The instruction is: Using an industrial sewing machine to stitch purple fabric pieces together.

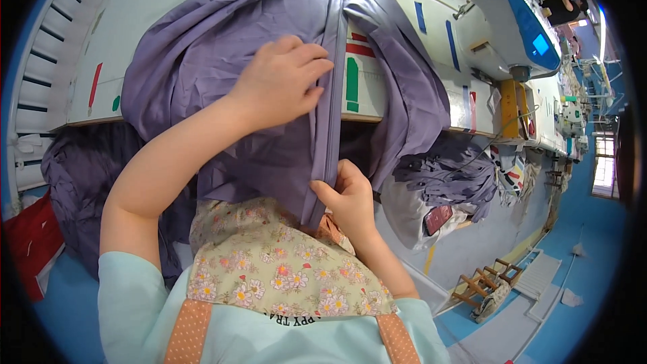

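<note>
Cloth (229, 61) is being draped over desk (367, 94) and its near edge. Strip (330, 128) is being pinched low by right hand (354, 203); left hand's (280, 75) fingers are being held curled, apart, contact unclear. Best results: strip being guided straight toward machine (529, 27), lightly taut.

The left hand (280, 84) is loosely curled over purple fabric (202, 61) on the white counter (111, 54), beside a long folded strip (330, 114) that the right hand (350, 199) pinches low down, below a blue-and-white sewing machine (515, 23).
</note>
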Demonstrator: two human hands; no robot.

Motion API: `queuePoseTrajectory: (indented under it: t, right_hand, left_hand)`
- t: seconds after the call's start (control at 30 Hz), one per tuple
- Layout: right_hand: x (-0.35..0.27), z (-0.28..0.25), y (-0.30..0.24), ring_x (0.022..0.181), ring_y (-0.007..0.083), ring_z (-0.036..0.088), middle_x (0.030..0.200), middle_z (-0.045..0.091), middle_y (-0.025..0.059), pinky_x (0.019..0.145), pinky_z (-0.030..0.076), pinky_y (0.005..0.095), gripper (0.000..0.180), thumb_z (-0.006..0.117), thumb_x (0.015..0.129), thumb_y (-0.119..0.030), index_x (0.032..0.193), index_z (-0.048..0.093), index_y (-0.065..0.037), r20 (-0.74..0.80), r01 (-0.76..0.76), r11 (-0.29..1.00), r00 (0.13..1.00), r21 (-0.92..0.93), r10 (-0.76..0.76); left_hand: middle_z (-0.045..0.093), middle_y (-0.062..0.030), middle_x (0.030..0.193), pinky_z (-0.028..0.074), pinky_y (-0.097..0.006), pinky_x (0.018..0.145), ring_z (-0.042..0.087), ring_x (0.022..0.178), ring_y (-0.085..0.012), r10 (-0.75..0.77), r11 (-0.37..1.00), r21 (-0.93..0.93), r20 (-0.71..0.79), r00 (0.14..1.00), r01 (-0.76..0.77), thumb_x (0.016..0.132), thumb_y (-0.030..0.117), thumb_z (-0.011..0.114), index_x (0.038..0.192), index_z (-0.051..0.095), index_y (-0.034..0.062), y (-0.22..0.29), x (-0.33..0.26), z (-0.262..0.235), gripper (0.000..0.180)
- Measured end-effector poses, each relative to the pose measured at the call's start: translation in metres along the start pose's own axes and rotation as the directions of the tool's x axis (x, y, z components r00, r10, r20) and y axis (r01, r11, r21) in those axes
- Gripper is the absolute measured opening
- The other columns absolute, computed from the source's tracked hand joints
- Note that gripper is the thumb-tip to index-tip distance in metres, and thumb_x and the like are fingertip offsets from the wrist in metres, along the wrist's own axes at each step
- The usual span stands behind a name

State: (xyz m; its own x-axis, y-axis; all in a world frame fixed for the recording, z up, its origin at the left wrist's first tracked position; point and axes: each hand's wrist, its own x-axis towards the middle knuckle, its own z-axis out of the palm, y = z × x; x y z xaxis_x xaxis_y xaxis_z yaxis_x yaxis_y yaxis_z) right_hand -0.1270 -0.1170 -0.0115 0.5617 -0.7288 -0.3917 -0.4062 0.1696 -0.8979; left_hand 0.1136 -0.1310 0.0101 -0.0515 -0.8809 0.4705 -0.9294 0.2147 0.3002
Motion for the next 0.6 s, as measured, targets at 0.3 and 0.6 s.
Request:
queuePoseTrajectory:
  t: [0.3,0.6]
  right_hand:
    - [0.01,0.011,0.012,0.071,0.0054,0.058,0.081,0.067,0.0018,0.064,0.049,0.0239,0.017,0.072,0.081,-0.004,0.091,0.06,0.001,-0.011,-0.019,0.976,1.0,0.218,0.022]
    - [0.0,0.01,-0.001,0.062,0.0089,0.056,0.071,0.064,0.0056,0.059,0.047,0.0273,0.017,0.072,0.08,-0.005,0.087,0.057,0.001,-0.065,0.036,0.999,0.997,-0.009,-0.037]
  left_hand:
    - [0.064,-0.009,0.09,0.051,-0.041,0.076,0.062,0.085,-0.0292,0.009,0.968,-0.247,-0.149,0.989,-0.046,0.072,0.007,0.075,0.085,0.066,0.0061,0.027,-0.054,-0.012,0.016]
    - [0.063,-0.0105,0.122,0.045,-0.033,0.101,0.059,0.118,-0.0182,-0.42,-0.48,-0.772,0.619,0.664,0.416,0.088,0.024,0.074,0.133,0.052,0.0001,0.099,-0.147,0.025,0.055]
